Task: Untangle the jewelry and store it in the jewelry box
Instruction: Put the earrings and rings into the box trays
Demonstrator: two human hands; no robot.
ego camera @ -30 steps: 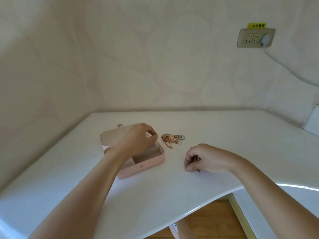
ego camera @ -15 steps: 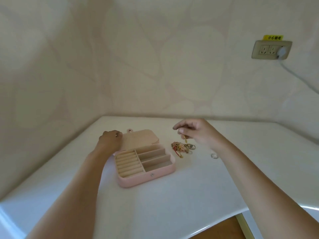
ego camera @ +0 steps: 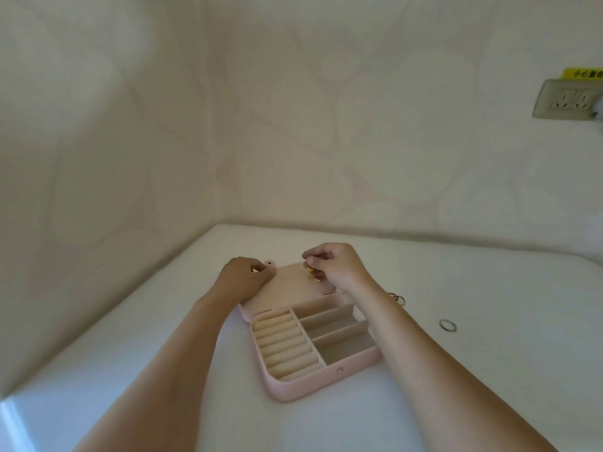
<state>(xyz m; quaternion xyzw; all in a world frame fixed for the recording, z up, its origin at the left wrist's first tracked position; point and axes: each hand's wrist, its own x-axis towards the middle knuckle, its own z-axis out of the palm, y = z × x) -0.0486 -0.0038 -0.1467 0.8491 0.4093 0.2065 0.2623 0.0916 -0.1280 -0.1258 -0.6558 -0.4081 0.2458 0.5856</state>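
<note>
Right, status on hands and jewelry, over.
Left hand holds jewelry box lid. Right hand pinches gold piece above lid. Loose silver ring on table.

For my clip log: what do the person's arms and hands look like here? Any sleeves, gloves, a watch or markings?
The left forearm and right forearm are bare to the frame edge, with no sleeve in view. The left hand and right hand are ungloved. No watch, bracelet or marking shows at either wrist. Whether any finger wears a ring cannot be told.

The right hand (ego camera: 339, 269) has lifted a gold piece (ego camera: 311, 274) and holds it over the open lid (ego camera: 290, 290). The left hand (ego camera: 243, 278) now holds the lid's far corner
</note>
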